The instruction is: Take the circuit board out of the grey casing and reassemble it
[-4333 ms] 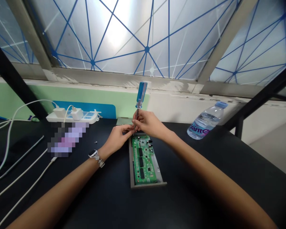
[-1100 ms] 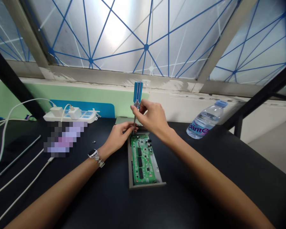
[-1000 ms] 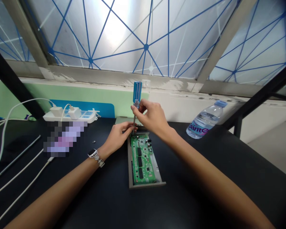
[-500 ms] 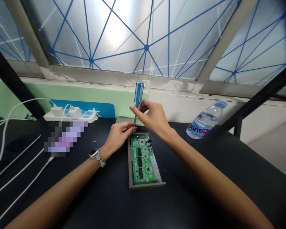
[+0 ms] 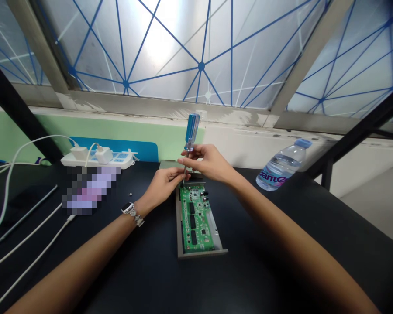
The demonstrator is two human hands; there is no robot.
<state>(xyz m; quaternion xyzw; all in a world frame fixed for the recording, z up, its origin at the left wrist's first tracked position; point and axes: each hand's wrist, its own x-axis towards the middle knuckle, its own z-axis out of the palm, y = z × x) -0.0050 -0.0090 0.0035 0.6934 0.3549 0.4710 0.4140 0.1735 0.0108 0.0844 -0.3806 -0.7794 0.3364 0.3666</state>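
Observation:
A screwdriver point(image 5: 191, 131) with a clear and blue handle stands nearly upright, its tip down at the far left corner of a green circuit board point(image 5: 198, 218). My right hand point(image 5: 209, 163) is closed around the shaft just below the handle. Low on the same shaft, close to the tip, the fingers of my left hand point(image 5: 163, 183) are pinched together. The board lies in a grey metal tray point(image 5: 179, 235) on the black table. My fingers hide the screwdriver's very tip and whatever it touches.
Small metal screws point(image 5: 129, 194) lie left of my left hand. A power strip point(image 5: 118, 159) with plugged-in chargers and white cables point(image 5: 36, 239) is at the back left. A water bottle point(image 5: 281, 165) stands tilted in view at the right. Behind the tray sits a grey metal piece point(image 5: 167, 165).
My right hand has slid from the base of the screwdriver's handle down onto its shaft. The handle now leans slightly more to the right. My left hand stays near the tip.

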